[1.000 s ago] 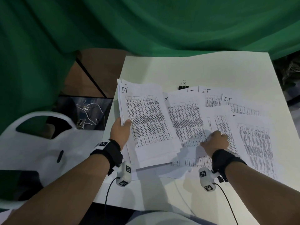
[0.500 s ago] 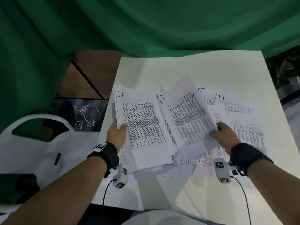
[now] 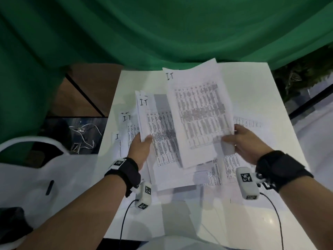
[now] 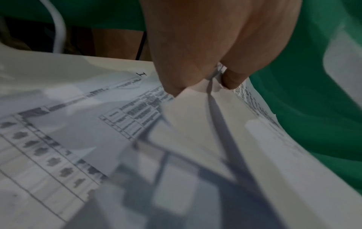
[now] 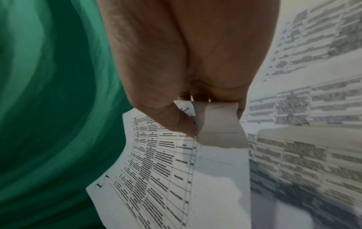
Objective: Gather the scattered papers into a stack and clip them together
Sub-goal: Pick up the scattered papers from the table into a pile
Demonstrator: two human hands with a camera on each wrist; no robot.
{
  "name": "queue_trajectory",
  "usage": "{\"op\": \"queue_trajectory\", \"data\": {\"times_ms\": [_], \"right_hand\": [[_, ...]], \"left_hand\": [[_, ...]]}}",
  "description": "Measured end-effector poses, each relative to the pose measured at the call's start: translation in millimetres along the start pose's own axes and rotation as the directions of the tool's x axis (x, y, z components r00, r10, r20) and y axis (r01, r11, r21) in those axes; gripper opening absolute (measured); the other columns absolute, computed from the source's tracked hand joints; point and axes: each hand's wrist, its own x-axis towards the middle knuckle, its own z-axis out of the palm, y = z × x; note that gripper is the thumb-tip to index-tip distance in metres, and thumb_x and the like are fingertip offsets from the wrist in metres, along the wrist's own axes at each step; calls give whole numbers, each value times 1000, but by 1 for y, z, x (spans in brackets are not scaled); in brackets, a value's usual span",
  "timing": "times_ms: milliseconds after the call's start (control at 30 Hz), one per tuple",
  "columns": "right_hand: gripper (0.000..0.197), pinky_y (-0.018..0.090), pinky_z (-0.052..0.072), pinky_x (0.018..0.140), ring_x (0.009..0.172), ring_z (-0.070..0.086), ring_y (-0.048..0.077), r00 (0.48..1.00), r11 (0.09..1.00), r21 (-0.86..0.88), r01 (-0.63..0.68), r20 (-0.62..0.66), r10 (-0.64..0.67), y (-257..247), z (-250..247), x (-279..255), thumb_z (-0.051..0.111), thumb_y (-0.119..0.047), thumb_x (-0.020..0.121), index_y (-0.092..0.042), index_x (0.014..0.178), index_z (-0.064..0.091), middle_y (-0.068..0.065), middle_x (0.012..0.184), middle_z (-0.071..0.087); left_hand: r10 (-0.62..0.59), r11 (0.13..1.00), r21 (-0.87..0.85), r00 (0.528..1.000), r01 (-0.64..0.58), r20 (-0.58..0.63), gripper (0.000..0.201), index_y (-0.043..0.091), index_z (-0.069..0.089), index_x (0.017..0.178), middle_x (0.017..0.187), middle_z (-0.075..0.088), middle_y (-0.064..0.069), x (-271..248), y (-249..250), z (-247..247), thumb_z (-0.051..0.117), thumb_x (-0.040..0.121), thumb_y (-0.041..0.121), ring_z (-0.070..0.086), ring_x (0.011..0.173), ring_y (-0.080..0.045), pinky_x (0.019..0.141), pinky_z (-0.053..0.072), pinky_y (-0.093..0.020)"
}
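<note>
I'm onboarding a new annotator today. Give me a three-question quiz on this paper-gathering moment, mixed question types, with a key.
1. True or false: the right hand pinches a sheet lifted off the table.
2. Multiple choice: what does the left hand hold? A) a binder clip B) a stack of papers C) nothing
3. Fill in: loose sheets lie on the table below the ____ hand.

Key: 1 true; 2 B; 3 right
</note>
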Motion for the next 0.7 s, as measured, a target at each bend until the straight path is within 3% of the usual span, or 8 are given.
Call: {"op": "queue_trajectory", "data": {"times_ms": [67,233,400,467,533,567,600,700], "right_hand": [[35,57,56,102,117,68,40,999,996,-84,-34,30,37,11,11,1,66,-3,98,-3,131,55,20,132,67],[38,47,61,90,108,70,34,996,972,-227,-65,49,78,23,34,-4,76,-17,95,-13,125,53,14,121,68],[61,29,55,88,112,68,19,982,948,-318,-5,178,65,17,46,-23,78,-36,93,-17,142,46,3,133,66],[76,28,44,95,128,60,26,978,967,-248,-54,181,101,12,47,-24,69,-44,98,-14,158,33,11,142,57],[53,29,41,98,135,56,36,977,988,-100,-116,170,131,7,44,-24,63,-34,104,-13,148,42,19,119,60],[37,31,42,100,125,62,28,972,989,-22,-147,181,148,4,41,-23,62,-25,106,-16,138,48,27,131,66],[28,31,44,100,110,66,16,964,984,36,-176,211,165,5,39,-21,61,-16,106,-16,131,49,14,139,60],[16,32,53,88,80,72,8,949,985,8,-173,270,164,15,35,-13,59,-5,104,-6,120,60,0,92,76]], "left_hand": [[4,999,-45,1000,-4,7,102,22,31,164,166,40,4,-1,7,14,65,78,65,38,153,-20,127,29,-48],[49,989,-142,998,-42,49,77,25,31,164,162,36,15,-13,25,37,45,101,68,31,152,-10,122,22,-34],[120,992,26,993,-120,-5,83,23,40,160,160,50,5,-16,13,35,64,92,63,47,147,-18,124,35,-47],[103,993,56,995,-104,19,78,23,44,158,156,54,5,-16,10,30,64,93,60,50,143,-17,123,36,-45],[96,994,35,991,-100,94,52,25,52,150,142,63,10,-20,12,28,64,102,42,56,134,-15,120,38,-39],[67,997,15,987,-70,146,47,27,52,149,137,64,12,-22,12,28,63,104,37,56,132,-14,118,38,-37],[42,999,-2,980,-43,194,47,28,52,149,136,63,13,-25,13,27,62,104,36,55,133,-14,118,37,-36],[-70,996,-33,957,82,281,59,26,48,154,146,54,17,-29,10,23,61,102,50,46,141,-11,120,31,-40]]}}
